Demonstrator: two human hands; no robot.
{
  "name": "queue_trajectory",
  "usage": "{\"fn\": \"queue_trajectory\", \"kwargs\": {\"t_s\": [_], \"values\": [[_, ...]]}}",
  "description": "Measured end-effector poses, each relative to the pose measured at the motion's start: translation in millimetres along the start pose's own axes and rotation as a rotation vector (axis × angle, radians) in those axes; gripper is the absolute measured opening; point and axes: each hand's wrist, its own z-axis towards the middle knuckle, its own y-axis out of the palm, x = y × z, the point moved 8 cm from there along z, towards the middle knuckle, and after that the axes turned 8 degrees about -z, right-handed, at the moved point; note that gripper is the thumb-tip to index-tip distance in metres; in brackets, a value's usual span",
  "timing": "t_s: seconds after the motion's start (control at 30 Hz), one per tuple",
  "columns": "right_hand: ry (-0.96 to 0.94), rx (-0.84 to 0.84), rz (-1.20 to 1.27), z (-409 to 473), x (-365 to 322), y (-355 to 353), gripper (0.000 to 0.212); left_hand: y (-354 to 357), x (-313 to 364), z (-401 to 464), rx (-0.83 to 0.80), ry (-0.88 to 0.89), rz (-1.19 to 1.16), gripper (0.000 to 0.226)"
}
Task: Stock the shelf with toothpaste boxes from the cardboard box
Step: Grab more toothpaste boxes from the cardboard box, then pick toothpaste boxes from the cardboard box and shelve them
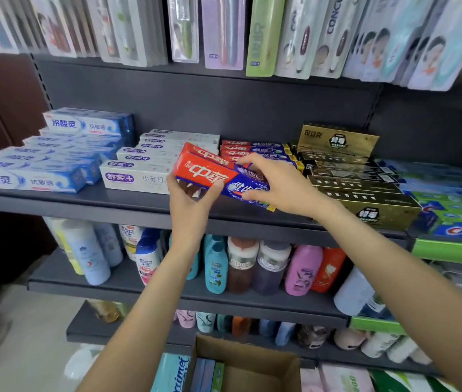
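A red and blue toothpaste box point(207, 171) is held tilted just above the dark shelf point(68, 205), in front of a row of matching red and blue boxes point(252, 149). My left hand point(193, 199) grips its left end from below. My right hand point(278, 182) holds its right end from above, fingers over the blue part. A second box seems to lie under the top one, but I cannot tell for sure. The open cardboard box point(248, 363) stands on the floor below, with a few blue and green boxes point(207, 374) upright at its left side.
White and blue boxes point(29, 179) and white boxes point(136, 176) fill the shelf's left part. Gold and black boxes point(365, 199) and green Crest boxes point(456, 219) lie to the right. Toothbrush packs point(224, 32) hang above. Bottles point(252, 267) line the lower shelves.
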Motion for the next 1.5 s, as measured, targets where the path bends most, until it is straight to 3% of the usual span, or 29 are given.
{"fn": "queue_trajectory", "kwargs": {"t_s": [0.1,0.2,0.3,0.37,0.5,0.6,0.67,0.77,0.9,1.0,1.1,1.2,1.3,1.5], "values": [[-0.006,-0.021,-0.327,5,11,5,0.056,-16,5,9,0.066,0.157,0.207,0.071],[0.018,-0.096,-0.603,9,21,32,0.054,-21,-5,15,-0.009,0.291,0.697,0.044],[0.092,0.031,-0.777,6,28,45,0.044,-11,-21,12,-0.171,0.281,0.919,0.030],[0.088,0.193,-0.749,-2,21,42,0.036,-7,-25,6,-0.231,0.299,0.936,0.031],[-0.020,0.416,-0.456,-42,-15,42,0.020,-8,-14,-17,-0.225,0.436,1.013,0.029],[0.008,0.460,-0.295,-86,-36,52,0.018,-15,1,-51,-0.189,0.650,1.023,0.022],[0.000,0.396,-0.243,-113,-46,79,0.017,-28,-4,-77,-0.230,0.723,0.963,0.022],[0.029,0.174,-0.196,-147,-49,143,0.017,-67,-49,-106,-0.339,0.533,1.000,0.025],[0.051,-0.145,-0.106,-190,-37,256,0.017,-157,-155,-149,-0.372,-0.009,1.105,0.030],[-0.073,-0.403,-0.098,-222,-39,345,0.037,-210,-225,-187,-0.417,-0.308,1.208,0.027],[-0.247,-0.651,-0.080,-246,-47,427,0.047,-246,-280,-211,-0.430,-0.502,1.279,0.043],[-0.371,-0.762,-0.126,-259,-46,498,0.051,-271,-324,-221,-0.401,-0.561,1.277,0.050],[-0.424,-0.849,-0.183,-266,-45,554,0.057,-287,-350,-227,-0.368,-0.550,1.244,0.043],[-0.758,-0.878,-0.386,-283,-65,640,0.062,-289,-347,-236,-0.322,-0.349,1.162,0.032]]}}
